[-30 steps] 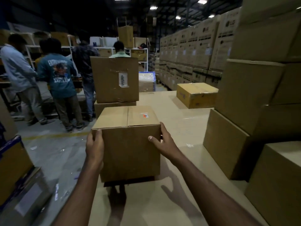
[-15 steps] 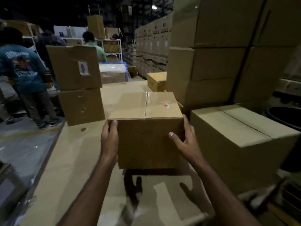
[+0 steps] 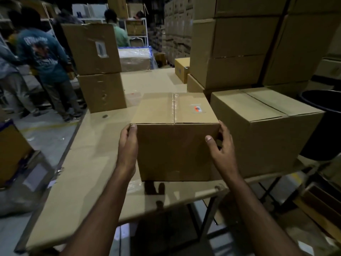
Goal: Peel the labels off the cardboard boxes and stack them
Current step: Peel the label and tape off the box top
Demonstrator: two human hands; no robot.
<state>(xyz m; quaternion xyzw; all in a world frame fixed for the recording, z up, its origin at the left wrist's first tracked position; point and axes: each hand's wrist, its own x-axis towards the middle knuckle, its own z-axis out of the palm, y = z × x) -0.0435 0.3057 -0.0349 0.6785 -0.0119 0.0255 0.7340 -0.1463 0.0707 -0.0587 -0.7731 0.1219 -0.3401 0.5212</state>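
Note:
I hold a brown cardboard box (image 3: pixel 175 148) between both hands just above the tan table (image 3: pixel 92 163). My left hand (image 3: pixel 128 145) presses its left side and my right hand (image 3: pixel 220 146) grips its right side. A small label with an orange mark (image 3: pixel 197 108) sits on the box's taped top. To its right rests a larger closed box (image 3: pixel 265 126), nearly touching. Two stacked boxes (image 3: pixel 97 67) stand at the table's far left; the upper one bears a white label (image 3: pixel 101 49).
A tall wall of stacked cartons (image 3: pixel 239 43) fills the right. A small yellowish box (image 3: pixel 181 69) lies at the table's far end. A black bin (image 3: pixel 324 117) stands at right. People (image 3: pixel 42 61) stand on the floor at left by shelves.
The view has swung right and the held box has moved right with it, now close beside the larger box on the table. Both hands keep their grip.

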